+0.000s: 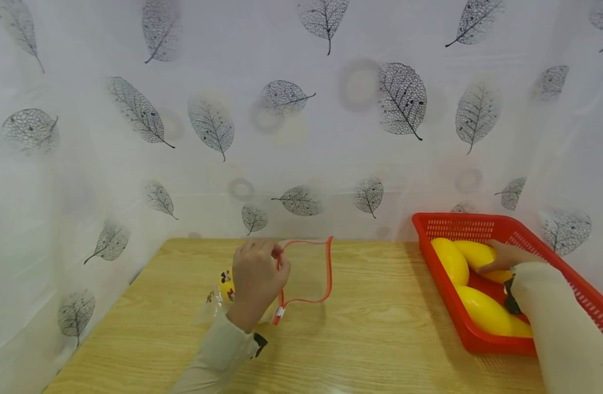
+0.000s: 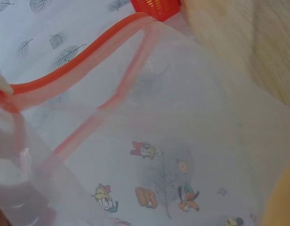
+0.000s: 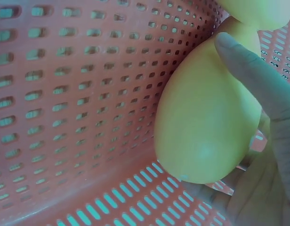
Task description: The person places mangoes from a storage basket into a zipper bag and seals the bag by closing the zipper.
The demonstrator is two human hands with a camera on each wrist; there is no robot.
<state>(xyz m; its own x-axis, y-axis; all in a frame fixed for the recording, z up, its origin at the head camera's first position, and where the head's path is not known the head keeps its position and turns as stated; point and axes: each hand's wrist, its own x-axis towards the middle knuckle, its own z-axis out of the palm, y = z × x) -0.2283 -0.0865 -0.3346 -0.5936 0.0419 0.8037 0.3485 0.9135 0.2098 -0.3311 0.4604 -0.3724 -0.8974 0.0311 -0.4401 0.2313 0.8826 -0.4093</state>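
My left hand pinches the red zip edge of a clear zip bag printed with small cartoon figures. The bag's mouth gapes toward the right, its rim forming a loop. A yellow object shows inside the bag, partly hidden behind the hand. Over on the right, my right hand reaches into a red basket. There it grips a smooth yellow mango-like fruit, thumb across its upper part and fingers beneath.
Two more yellow fruits lie in the basket, along its left and near sides. The basket's slotted walls rise around them. A wood-grain table bears everything, and a white leaf-print curtain hangs behind.
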